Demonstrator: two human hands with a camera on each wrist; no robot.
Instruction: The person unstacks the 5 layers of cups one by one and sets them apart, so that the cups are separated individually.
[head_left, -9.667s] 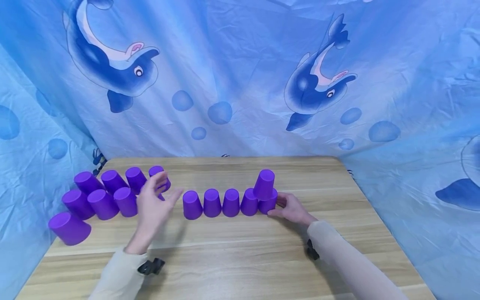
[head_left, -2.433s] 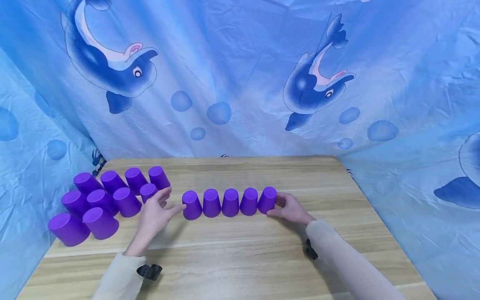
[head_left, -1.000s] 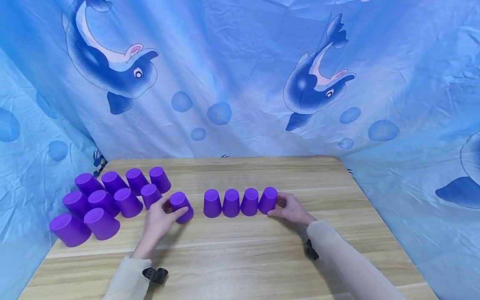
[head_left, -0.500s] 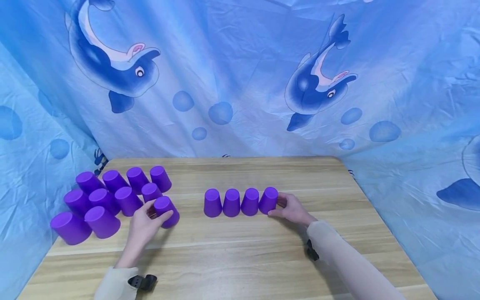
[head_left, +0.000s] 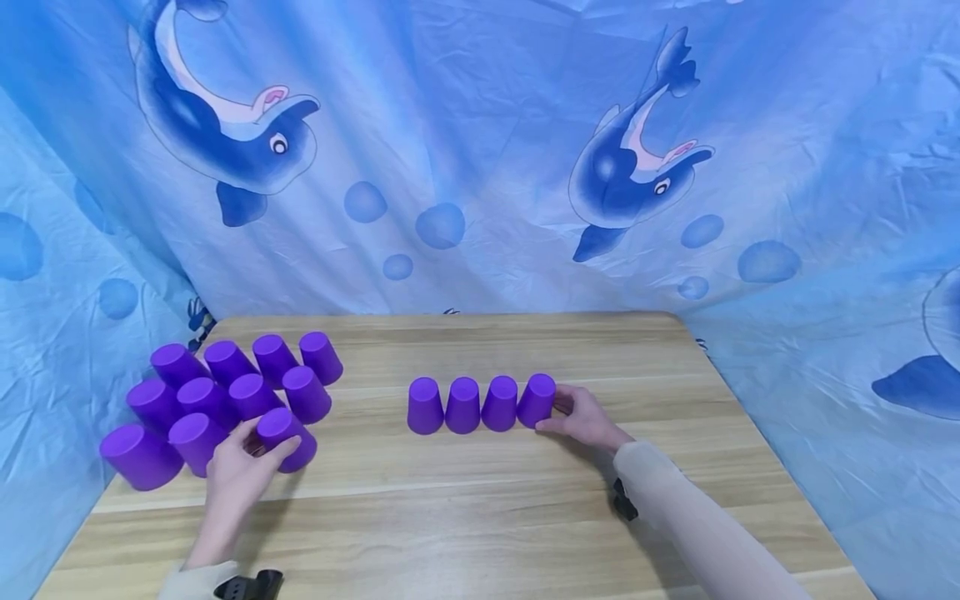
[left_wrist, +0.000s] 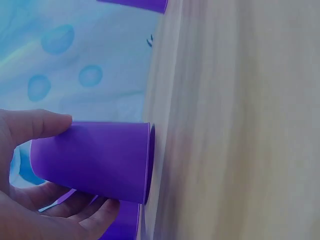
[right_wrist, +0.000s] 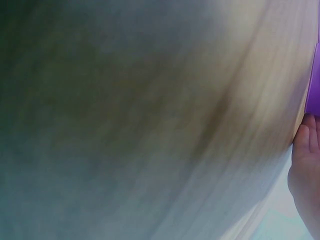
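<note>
In the head view my left hand (head_left: 236, 475) grips an upside-down purple cup (head_left: 282, 429) at the left front, thumb on its near side. The left wrist view shows that cup's rim close to the tabletop, with fingers curled along its far side; whether it touches the wood I cannot tell. My right hand (head_left: 585, 417) holds the lower right side of the rightmost purple cup (head_left: 537, 402) in a row of upturned cups. Three more cups, among them a purple cup (head_left: 425, 407) at the row's left end, stand side by side there. Its fingers behind the cup are partly hidden.
Several upturned purple cups (head_left: 206, 404) stand in slanting rows at the table's left, right beside my left hand. Everything rests on a wood-grain table (head_left: 465, 517). A blue dolphin-print cloth (head_left: 487, 150) hangs behind it and at both sides.
My left hand has taken the leftmost cup from the middle row and carried it left and nearer, beside the left group. The right hand stays at the rightmost cup.
</note>
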